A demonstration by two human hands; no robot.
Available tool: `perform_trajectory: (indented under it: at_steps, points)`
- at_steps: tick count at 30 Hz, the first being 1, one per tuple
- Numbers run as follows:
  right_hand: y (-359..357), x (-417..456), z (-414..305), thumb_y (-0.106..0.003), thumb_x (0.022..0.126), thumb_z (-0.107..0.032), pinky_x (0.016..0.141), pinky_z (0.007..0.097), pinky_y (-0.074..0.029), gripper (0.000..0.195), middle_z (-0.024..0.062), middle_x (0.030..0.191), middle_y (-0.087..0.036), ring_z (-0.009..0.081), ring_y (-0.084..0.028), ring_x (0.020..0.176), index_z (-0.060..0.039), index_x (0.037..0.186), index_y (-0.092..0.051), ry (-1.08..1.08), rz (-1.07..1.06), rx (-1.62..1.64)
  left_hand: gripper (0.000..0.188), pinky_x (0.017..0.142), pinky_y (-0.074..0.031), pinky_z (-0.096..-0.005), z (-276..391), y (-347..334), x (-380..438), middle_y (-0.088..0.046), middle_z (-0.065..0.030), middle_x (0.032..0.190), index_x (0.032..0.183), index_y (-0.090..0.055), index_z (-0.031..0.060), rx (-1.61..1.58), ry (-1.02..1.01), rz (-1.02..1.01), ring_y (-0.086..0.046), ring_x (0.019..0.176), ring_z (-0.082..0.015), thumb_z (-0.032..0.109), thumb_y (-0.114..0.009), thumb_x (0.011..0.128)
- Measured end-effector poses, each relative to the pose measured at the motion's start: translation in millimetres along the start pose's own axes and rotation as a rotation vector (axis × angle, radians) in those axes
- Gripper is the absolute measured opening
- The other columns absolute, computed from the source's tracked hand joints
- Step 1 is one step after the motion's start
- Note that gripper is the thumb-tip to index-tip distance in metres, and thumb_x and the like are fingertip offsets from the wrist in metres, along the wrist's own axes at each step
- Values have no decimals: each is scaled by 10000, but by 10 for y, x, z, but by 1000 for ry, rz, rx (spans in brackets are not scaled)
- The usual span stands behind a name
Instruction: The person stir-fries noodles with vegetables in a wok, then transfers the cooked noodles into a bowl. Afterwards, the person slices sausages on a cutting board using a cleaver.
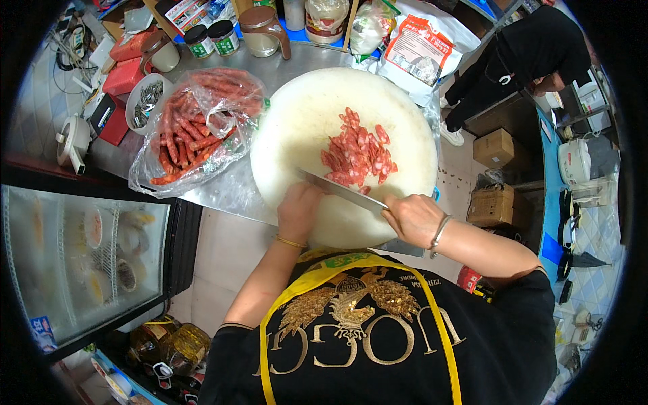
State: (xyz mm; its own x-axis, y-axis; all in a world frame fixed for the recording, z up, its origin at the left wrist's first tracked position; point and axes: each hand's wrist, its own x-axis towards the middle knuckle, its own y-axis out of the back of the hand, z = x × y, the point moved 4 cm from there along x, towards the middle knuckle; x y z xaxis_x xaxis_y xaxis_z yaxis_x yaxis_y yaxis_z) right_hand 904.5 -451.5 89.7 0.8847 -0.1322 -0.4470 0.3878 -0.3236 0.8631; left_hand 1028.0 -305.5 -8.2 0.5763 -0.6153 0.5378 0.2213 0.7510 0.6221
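Note:
My right hand (414, 217) grips the handle of a kitchen knife (344, 191), whose broad steel blade slants across a round white chopping board (288, 121). By the far end of the blade, my left hand (299, 206) is curled low over the board; it is blurred, and whether its fingers hold anything is hidden. Beyond the knife lies a pile of thin slanted sausage slices (357, 152), red with pale fat. Left of the board, whole dried sausages (185, 136) fill an open clear plastic bag (212, 174).
A steel table (228, 195) carries the board. Behind it stand lidded jars (223, 38), a brown-lidded jug (260, 33) and a white printed bag (420, 48). A plastic tub (147, 101) holds small metal pieces. A glass-door fridge (86, 253) is at left. Another person (526, 55) bends at far right.

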Motion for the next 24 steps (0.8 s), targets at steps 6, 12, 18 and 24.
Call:
perform_trajectory:
  at_steps: [6, 12, 18, 24]
  points:
    - [-305, 449, -167, -472, 849, -188, 562, 440, -487, 191, 195, 659, -588, 366, -593, 621, -2, 878, -501, 0, 125, 110, 133, 640, -479, -330, -17, -43, -35, -566, -72, 829, 813, -603, 77, -21, 7, 13, -567, 756, -256, 47, -648, 690]
    - [-174, 395, -36, -504, 838, -182, 564, 447, -476, 172, 201, 661, -579, 376, -582, 621, -14, 877, -497, 27, 245, 127, 123, 638, -482, -328, -6, 23, 1, -573, -71, 826, 800, -604, 82, 13, -17, 9, -574, 751, -253, 46, -648, 691]
    - [40, -11, -19, -482, 847, -169, 515, 452, -478, 171, 187, 638, -590, 357, -596, 583, -1, 873, -505, 54, 47, -27, 123, 641, -483, -334, -49, 5, -47, -582, -74, 832, 794, -601, 79, -22, -20, 68, -577, 741, -260, 44, -651, 687]
    - [-306, 523, -153, -522, 835, -197, 520, 457, -463, 188, 197, 582, -556, 385, -567, 559, -13, 852, -487, 90, 291, 141, 103, 654, -484, -330, -38, -22, -38, -584, -73, 831, 790, -613, 74, -13, -35, 69, -577, 763, -253, 40, -641, 696]
